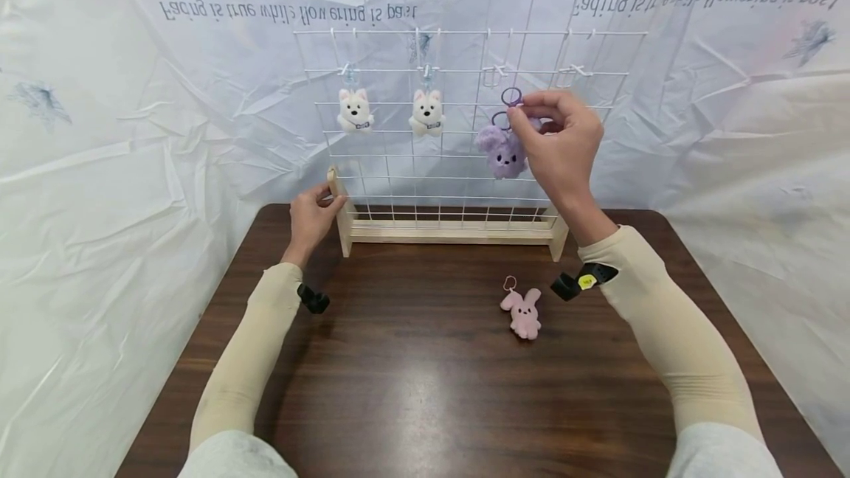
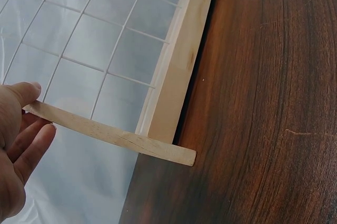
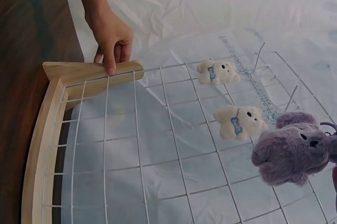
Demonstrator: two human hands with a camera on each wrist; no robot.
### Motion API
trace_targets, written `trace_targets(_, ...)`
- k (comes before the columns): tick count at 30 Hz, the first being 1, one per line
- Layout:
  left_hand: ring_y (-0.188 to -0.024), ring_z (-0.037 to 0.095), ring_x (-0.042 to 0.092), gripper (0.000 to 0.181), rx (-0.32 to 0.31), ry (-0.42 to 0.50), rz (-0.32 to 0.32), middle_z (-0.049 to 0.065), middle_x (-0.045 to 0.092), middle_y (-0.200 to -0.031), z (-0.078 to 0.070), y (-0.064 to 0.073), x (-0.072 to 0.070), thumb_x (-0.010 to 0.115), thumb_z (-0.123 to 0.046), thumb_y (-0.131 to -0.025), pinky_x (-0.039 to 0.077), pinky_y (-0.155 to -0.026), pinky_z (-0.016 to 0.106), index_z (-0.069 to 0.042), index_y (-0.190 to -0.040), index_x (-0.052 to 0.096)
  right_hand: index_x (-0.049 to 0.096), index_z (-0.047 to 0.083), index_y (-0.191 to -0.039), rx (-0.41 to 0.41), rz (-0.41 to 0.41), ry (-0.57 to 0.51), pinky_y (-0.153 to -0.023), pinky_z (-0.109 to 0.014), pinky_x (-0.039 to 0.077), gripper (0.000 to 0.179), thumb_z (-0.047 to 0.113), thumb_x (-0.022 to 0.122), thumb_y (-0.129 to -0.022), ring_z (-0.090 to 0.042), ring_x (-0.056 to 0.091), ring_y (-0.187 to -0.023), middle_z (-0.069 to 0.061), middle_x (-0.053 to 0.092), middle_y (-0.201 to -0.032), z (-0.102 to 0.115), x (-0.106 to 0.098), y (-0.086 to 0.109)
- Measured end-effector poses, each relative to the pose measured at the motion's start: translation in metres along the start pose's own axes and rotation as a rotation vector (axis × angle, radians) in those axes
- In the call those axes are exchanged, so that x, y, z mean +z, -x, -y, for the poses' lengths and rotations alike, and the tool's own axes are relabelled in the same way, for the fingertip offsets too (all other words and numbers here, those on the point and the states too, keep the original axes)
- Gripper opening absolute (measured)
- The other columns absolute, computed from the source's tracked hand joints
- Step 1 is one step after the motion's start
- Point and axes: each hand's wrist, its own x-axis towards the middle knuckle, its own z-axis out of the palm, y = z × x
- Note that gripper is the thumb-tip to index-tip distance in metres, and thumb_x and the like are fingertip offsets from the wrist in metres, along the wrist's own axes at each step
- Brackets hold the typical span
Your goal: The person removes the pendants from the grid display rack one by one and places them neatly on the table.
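My right hand (image 1: 564,139) pinches the purple rings of a fluffy purple bunny keychain (image 1: 507,157), in front of the right part of a white wire grid rack (image 1: 398,156). In the right wrist view the purple bunny (image 3: 289,153) hangs at the right, its ring partly cut off by the edge. My left hand (image 1: 312,216) grips the left wooden side piece (image 1: 340,205) of the rack's stand between thumb and fingers; the left wrist view shows this side piece (image 2: 110,133) too. Two white dog keychains (image 1: 355,111) hang side by side from hooks on the grid.
A pink bunny keychain (image 1: 525,313) lies on the dark wooden table (image 1: 398,382), right of the middle. Two more white hooks (image 1: 494,74) project from the grid's right half. Whitish sheeting (image 1: 146,146) with printed lettering hangs behind and around the table.
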Motion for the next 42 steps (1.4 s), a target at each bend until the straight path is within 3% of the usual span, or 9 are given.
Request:
trace_targets(14, -0.109, 0.035, 0.072, 0.039, -0.014, -0.01, 0.002, 0.024, 0.071, -0.121, 0.001, 0.001, 0.0, 0.076, -0.016, -0.094, 0.061, -0.087, 0.049, 0.004, -0.127, 0.069, 0.073, -0.011, -0.098, 0.024, 0.083, 0.024, -0.065, -0.016, 0.047, 0.017, 0.001, 0.078, -0.086, 0.001, 0.062, -0.071, -0.014, 0.075, -0.087, -0.011, -0.007, 0.024)
trace_targets(21, -0.11, 0.036, 0.071, 0.04, -0.008, -0.001, 0.003, 0.025, 0.07, -0.122, 0.0, 0.001, 0.0, 0.075, -0.016, -0.095, 0.061, -0.087, 0.049, 0.004, -0.128, 0.068, 0.073, -0.01, -0.098, 0.068, 0.107, 0.021, -0.064, -0.014, 0.048, 0.017, 0.002, 0.077, -0.087, 0.001, 0.063, -0.071, -0.003, 0.073, -0.083, -0.019, -0.011, 0.035)
trace_targets(25, -0.108, 0.037, 0.072, 0.041, -0.009, -0.006, 0.002, 0.025, 0.07, -0.122, -0.001, 0.001, 0.0, 0.075, -0.017, -0.095, 0.061, -0.087, 0.049, 0.004, -0.129, 0.068, 0.073, -0.01, -0.098, 0.064, 0.128, 0.028, -0.063, -0.014, 0.048, 0.016, 0.001, 0.077, -0.087, 0.0, 0.063, -0.072, -0.013, 0.074, -0.086, -0.023, -0.012, 0.041)
trace_targets(34, -0.106, 0.038, 0.073, 0.04, -0.006, -0.008, -0.001, 0.025, 0.07, -0.121, -0.003, 0.0, -0.001, 0.076, -0.017, -0.094, 0.061, -0.086, 0.049, 0.004, -0.128, 0.068, 0.077, 0.001, -0.1, 0.065, 0.185, 0.059, -0.067, -0.014, 0.052, 0.018, 0.01, 0.083, -0.086, -0.003, 0.067, -0.076, -0.013, 0.077, -0.091, -0.066, -0.016, 0.052)
trace_targets(42, -0.105, 0.037, 0.073, 0.04, -0.011, -0.011, -0.002, 0.024, 0.071, -0.12, -0.002, 0.0, -0.001, 0.076, -0.018, -0.094, 0.061, -0.086, 0.049, 0.003, -0.127, 0.069, 0.074, -0.008, -0.098, 0.081, 0.243, 0.062, -0.069, -0.011, 0.052, 0.015, -0.002, 0.079, -0.086, 0.004, 0.065, -0.076, -0.024, 0.075, -0.091, -0.052, -0.018, 0.068)
